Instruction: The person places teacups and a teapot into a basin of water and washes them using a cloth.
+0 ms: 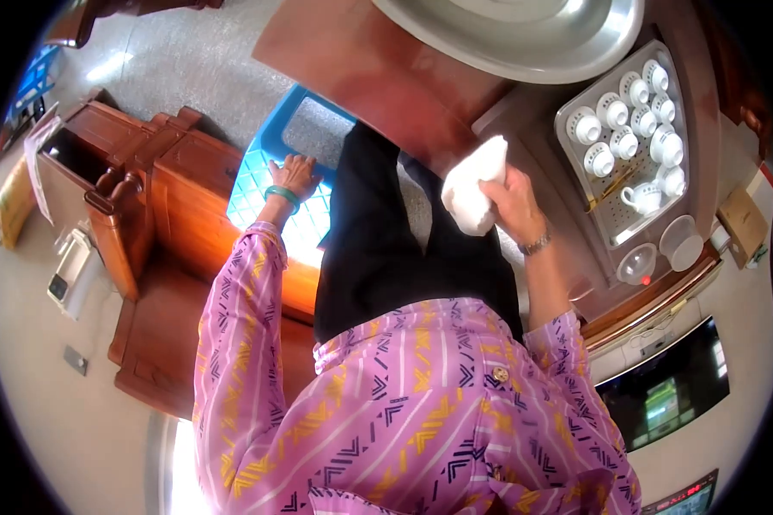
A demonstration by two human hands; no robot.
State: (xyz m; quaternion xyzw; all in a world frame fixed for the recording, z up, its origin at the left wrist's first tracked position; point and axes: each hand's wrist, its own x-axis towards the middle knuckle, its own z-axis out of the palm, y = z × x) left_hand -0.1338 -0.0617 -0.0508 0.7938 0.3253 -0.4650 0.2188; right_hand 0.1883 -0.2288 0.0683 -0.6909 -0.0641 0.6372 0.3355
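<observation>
White cloth (471,189) just right of centre, bunched in right hand (513,202), fingers closed round it; can't tell if it touches the table (532,159). Left hand (295,174) loosely spread on blue crate (273,137), left of centre, no grip visible. Tray (624,236) of cups (611,110) upper right, basin (524,67) top edge. I'd keep the cloth balled, loose corners tucked, clear of the cups; left hand light.
</observation>
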